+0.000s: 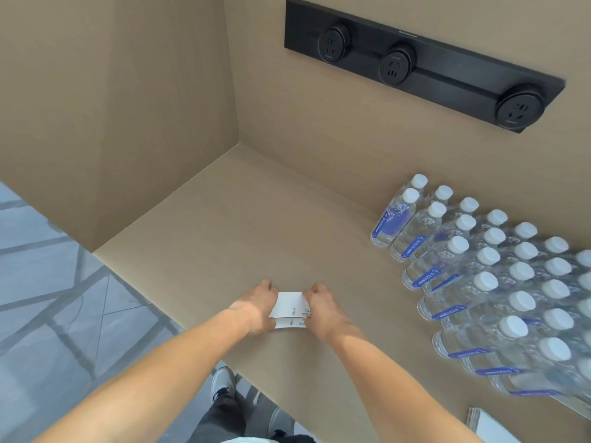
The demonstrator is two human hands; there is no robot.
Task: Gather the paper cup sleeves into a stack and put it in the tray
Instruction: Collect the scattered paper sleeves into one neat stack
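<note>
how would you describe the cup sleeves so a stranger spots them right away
On the tan counter, left of the water bottles, both hands meet near the front edge. The cup sleeves are the small white cards between them, the only flat paper held.

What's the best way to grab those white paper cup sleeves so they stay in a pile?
Grip the two short ends of the paper cup sleeves, coming in from both sides, as the left hand and right hand do. They lie flat and overlapped on the counter, so squeezing inward probably lines up the edges.
</note>
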